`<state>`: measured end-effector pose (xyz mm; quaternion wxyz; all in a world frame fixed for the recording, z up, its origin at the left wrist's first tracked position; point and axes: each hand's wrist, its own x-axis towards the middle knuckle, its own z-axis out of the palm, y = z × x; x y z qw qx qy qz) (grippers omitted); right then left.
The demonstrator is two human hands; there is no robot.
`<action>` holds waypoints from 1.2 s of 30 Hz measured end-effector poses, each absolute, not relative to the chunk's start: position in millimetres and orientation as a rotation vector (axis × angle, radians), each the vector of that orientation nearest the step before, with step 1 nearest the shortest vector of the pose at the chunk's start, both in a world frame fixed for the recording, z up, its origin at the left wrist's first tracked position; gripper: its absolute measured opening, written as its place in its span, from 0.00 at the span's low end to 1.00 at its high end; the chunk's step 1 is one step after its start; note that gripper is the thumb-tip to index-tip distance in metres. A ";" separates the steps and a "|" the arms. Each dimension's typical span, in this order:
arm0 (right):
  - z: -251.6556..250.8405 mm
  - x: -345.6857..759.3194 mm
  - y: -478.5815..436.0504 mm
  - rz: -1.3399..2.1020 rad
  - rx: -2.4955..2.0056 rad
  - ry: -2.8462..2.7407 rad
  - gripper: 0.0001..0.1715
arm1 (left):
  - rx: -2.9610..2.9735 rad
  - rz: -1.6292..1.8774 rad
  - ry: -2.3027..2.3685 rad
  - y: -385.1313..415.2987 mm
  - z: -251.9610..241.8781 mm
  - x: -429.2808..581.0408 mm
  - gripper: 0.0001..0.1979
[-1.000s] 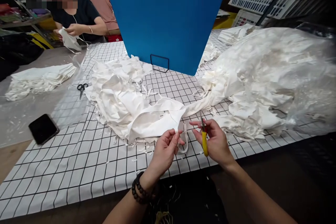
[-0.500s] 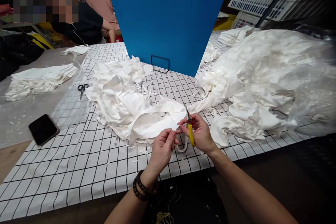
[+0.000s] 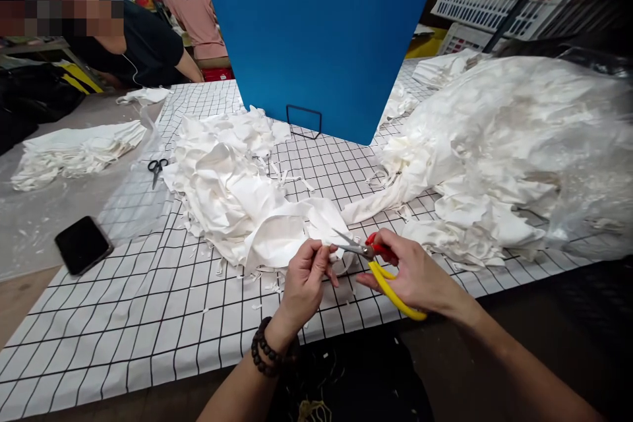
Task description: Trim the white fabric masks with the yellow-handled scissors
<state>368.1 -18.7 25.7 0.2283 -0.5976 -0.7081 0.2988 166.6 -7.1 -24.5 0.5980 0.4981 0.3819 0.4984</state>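
Note:
My left hand (image 3: 305, 275), with a dark bead bracelet on the wrist, pinches the edge of a white cloth piece (image 3: 284, 231) near the table's front. My right hand (image 3: 413, 273) grips yellow-handled snips (image 3: 378, 265). Their open blades point left and meet the cloth right beside my left fingertips. The cloth piece runs back into a heap of white cloth (image 3: 225, 178) left of centre.
A larger white cloth mound (image 3: 514, 145) fills the right side. A blue board (image 3: 321, 33) stands behind. Black scissors (image 3: 157, 167), a dark phone (image 3: 82, 244) and a folded cloth stack (image 3: 74, 148) lie left. Two people are at the far left.
My right hand turned the snips from upright to pointing left, blades now open at the cloth edge. The cloth piece has bunched toward my left hand. The person at far left lowered the arms.

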 end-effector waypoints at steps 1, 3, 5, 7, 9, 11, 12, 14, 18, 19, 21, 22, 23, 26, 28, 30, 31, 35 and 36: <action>29.7 367.8 -20.6 0.776 -1.665 -2.006 0.20 | 1.204 1.147 0.902 -6.4 -25.2 165.5 0.09; 34.0 363.6 -22.5 0.682 -1.697 -2.068 0.19 | 1.292 1.127 0.916 -5.6 -26.0 164.0 0.08; 34.3 358.3 -22.4 0.612 -1.708 -2.085 0.19 | 1.357 1.130 0.915 -5.5 -26.3 163.4 0.07; 32.9 354.5 -21.3 0.574 -1.708 -2.085 0.20 | 1.413 1.134 0.907 -5.8 -26.3 163.4 0.06; 31.6 352.8 -20.0 0.560 -1.709 -2.088 0.20 | 1.451 1.125 0.901 -6.0 -25.8 163.5 0.05; 31.1 352.6 -18.9 0.557 -1.714 -2.094 0.19 | 1.470 1.108 0.902 -5.9 -25.0 163.3 0.06; 31.2 352.7 -18.5 0.557 -1.719 -2.096 0.18 | 1.473 1.103 0.904 -5.7 -24.4 163.1 0.06; 31.7 352.7 -18.0 0.561 -1.736 -2.098 0.17 | 1.479 1.093 0.913 -5.5 -23.2 162.6 0.06; 32.5 352.2 -18.3 0.558 -1.778 -2.105 0.15 | 1.475 1.070 0.929 -5.5 -20.6 161.8 0.07; 32.4 352.0 -18.5 0.550 -1.781 -2.105 0.15 | 1.473 1.063 0.932 -5.5 -20.0 161.8 0.08; 32.1 351.9 -18.7 0.533 -1.779 -2.104 0.15 | 1.475 1.051 0.936 -5.5 -19.0 161.8 0.08; 31.7 352.1 -18.8 0.525 -1.775 -2.104 0.15 | 1.478 1.045 0.937 -5.4 -18.6 161.9 0.08; 31.4 352.6 -18.9 0.521 -1.771 -2.104 0.15 | 1.479 1.040 0.937 -5.2 -18.3 162.0 0.08; 30.0 354.6 -19.2 0.529 -1.763 -2.110 0.17 | 1.475 1.027 0.929 -4.7 -17.4 161.5 0.09; 29.0 356.1 -19.2 0.535 -1.749 -2.125 0.17 | 1.472 1.018 0.921 -4.2 -16.8 160.5 0.09; 28.0 357.0 -18.9 0.500 -1.738 -2.147 0.16 | 1.473 1.010 0.917 -3.7 -16.4 158.9 0.09; 27.6 357.2 -18.6 0.472 -1.734 -2.159 0.16 | 1.474 1.007 0.914 -3.4 -16.3 158.1 0.09; 26.3 356.4 -17.0 0.402 -1.719 -2.199 0.16 | 1.479 0.992 0.900 -2.2 -15.9 155.1 0.08; 25.9 356.2 -16.6 0.400 -1.715 -2.204 0.16 | 1.479 0.989 0.897 -1.9 -15.9 154.7 0.08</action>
